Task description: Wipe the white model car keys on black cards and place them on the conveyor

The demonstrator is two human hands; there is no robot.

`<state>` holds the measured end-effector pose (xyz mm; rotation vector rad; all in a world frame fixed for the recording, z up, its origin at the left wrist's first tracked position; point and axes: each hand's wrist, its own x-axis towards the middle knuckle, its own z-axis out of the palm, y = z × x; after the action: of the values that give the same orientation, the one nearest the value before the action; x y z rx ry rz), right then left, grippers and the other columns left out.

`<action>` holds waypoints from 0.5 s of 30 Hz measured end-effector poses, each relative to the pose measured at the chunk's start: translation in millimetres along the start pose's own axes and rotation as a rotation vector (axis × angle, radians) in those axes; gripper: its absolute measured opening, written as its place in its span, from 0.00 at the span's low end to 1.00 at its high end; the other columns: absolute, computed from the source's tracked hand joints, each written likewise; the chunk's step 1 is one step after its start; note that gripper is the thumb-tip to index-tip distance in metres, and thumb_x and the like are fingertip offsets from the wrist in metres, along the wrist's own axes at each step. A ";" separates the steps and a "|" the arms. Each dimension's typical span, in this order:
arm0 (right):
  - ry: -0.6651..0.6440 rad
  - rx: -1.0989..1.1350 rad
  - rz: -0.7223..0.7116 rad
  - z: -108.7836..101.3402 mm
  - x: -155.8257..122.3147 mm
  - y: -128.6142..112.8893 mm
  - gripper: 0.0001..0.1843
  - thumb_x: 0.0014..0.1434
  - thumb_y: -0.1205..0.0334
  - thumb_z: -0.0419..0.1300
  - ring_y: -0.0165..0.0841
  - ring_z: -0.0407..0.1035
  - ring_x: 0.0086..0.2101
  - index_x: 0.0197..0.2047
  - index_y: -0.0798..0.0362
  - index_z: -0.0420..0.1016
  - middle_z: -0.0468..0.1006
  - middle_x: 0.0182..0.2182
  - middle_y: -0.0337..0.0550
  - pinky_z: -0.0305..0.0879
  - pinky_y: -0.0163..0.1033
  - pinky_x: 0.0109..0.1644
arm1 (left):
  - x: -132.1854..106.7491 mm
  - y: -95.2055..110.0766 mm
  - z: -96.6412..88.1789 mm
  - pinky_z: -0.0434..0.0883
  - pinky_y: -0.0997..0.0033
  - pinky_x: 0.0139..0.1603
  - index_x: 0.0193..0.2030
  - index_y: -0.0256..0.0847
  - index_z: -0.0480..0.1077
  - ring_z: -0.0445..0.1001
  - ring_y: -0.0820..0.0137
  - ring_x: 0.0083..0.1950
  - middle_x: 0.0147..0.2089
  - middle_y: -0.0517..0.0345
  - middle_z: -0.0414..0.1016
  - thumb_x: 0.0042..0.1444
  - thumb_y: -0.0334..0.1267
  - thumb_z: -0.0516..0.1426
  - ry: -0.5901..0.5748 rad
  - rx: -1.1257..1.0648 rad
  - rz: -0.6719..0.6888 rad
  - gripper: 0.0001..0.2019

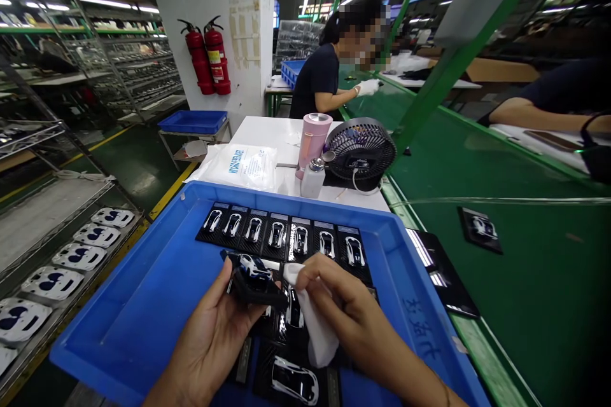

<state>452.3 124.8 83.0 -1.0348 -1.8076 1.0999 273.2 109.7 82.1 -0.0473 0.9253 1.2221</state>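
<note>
Left hand [210, 337] — fingers curled — grips a black card [258, 292] bearing a model car [254, 266] above the blue plastic tray [138, 324]. Right hand [351, 315] pinches a white wipe [317, 331] just beside the car.

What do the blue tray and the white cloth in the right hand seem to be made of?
The shallow blue tray looks like moulded plastic: smooth, semi-gloss, one-piece rim. The white cloth in the right hand looks like a soft nonwoven wipe, matte and folding limply, though woven fabric can't be ruled out from this view.
</note>
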 end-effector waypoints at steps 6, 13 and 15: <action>-0.099 0.623 0.455 10.9 3.2 7.7 0.10 0.57 0.58 0.59 0.29 0.64 0.33 0.32 0.56 0.75 0.70 0.32 0.41 0.57 0.31 0.37 | -0.7 -1.8 -4.3 0.69 0.59 0.54 0.56 0.38 0.62 0.69 0.60 0.55 0.52 0.46 0.72 0.55 0.33 0.55 -0.078 0.041 0.117 0.21; -0.164 0.862 0.593 21.9 1.2 2.2 0.15 0.51 0.54 0.65 0.22 0.61 0.22 0.27 0.60 0.70 0.68 0.23 0.39 0.56 0.27 0.26 | -7.6 0.0 -6.0 0.64 0.59 0.58 0.61 0.45 0.55 0.64 0.60 0.59 0.57 0.49 0.67 0.58 0.36 0.51 -0.383 0.164 0.192 0.23; -0.129 0.864 0.604 8.6 -4.8 1.1 0.15 0.50 0.55 0.66 0.23 0.63 0.24 0.28 0.59 0.71 0.70 0.24 0.40 0.59 0.27 0.27 | -5.8 10.5 -12.1 0.63 0.58 0.59 0.61 0.48 0.55 0.64 0.61 0.59 0.58 0.50 0.66 0.58 0.37 0.51 -0.395 0.225 0.258 0.23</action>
<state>446.7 118.2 78.2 -0.9671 -0.8902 2.0911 257.5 103.3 82.3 0.4903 0.7280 1.2955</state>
